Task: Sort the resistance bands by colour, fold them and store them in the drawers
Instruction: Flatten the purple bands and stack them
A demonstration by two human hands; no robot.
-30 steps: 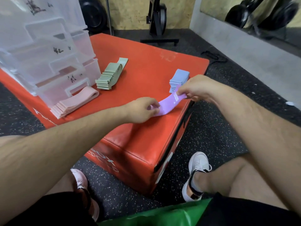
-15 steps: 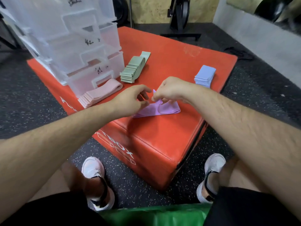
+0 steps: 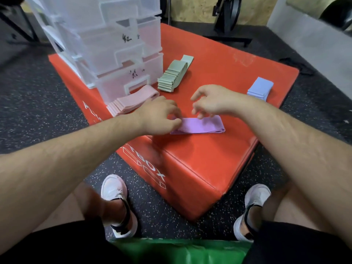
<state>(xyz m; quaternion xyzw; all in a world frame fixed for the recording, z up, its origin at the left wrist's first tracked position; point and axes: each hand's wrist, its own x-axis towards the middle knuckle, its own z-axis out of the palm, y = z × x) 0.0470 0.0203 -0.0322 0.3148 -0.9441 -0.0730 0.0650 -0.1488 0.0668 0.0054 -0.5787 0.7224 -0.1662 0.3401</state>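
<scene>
the left hand has its fingers curled down onto the near-left end of a purple resistance band and pinches it there, though blur hides the exact grip. the right hand, at 3 o'clock from the left, hangs over the band's far edge with fingers loosely bent and spread, holding nothing; whether its fingertips touch the fabric cannot be told. the band lies flat, folded into a long strip, on top of a red padded plyo box near its front corner. at 10 o'clock from the left hand, just beside its wrist, sits a stack of pink bands, touching the foot of a clear plastic drawer unit with handwritten labels on its fronts. at 12 o'clock from the hands is a stack of green bands, and at 2 o'clock from the right hand, near the box's right corner, a stack of folded blue bands.
</scene>
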